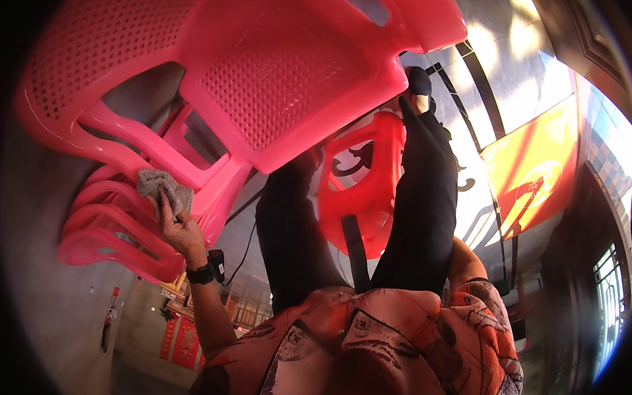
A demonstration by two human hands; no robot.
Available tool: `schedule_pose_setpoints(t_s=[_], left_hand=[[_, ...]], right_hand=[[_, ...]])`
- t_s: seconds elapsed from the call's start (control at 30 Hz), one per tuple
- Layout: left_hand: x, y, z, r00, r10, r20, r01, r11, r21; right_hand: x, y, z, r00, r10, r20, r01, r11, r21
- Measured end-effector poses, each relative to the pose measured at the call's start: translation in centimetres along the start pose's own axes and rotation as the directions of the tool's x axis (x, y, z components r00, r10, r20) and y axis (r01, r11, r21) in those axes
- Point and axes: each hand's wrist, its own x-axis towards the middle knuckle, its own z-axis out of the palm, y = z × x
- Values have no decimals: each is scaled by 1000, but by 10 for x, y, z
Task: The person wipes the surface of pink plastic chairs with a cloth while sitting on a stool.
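Observation:
A stack of several pink-red plastic armchairs [298, 108] fills the upper left, with perforated seats and backrests. My left hand [179, 229] grips a crumpled grey cloth [165, 189], which touches an armrest of the top chair. A black strap with a small device [209, 267] circles my left wrist. My right hand is out of view, hidden behind my right leg [428, 201]; only part of that forearm [466, 263] shows.
Between my legs is a red plastic stool [354, 220] with large cut-outs. A red and yellow mat [536, 163] lies in sunlight on the tiled floor [481, 99] to the right. A thin black cable [247, 258] runs beside my left leg.

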Motion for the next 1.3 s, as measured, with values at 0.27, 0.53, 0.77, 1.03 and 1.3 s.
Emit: schedule_pose_setpoints(t_s=[0.27, 0.53, 0.77, 1.03, 1.3], left_hand=[[-3, 8, 2, 1000, 1, -30, -2, 1000, -28], [1, 14, 12, 989, 80, -126, -84, 996, -27], [2, 19, 13, 977, 38, -208, -54, 996, -71], [-5, 15, 18, 920, 128, -371, -83, 988, 133], [7, 1, 20, 893, 150, -425, -51, 970, 236]], right_hand=[[-18, 19, -16, 999, 47, 11, -41, 944, -327], [-94, 49, -83, 986, 167, -23, -142, 748, -648], [-172, 63, -148, 958, 280, -59, -214, 564, -798], [-194, 61, -181, 956, 293, -17, -165, 488, -857], [-206, 41, -218, 973, 229, 18, -86, 434, -897]])
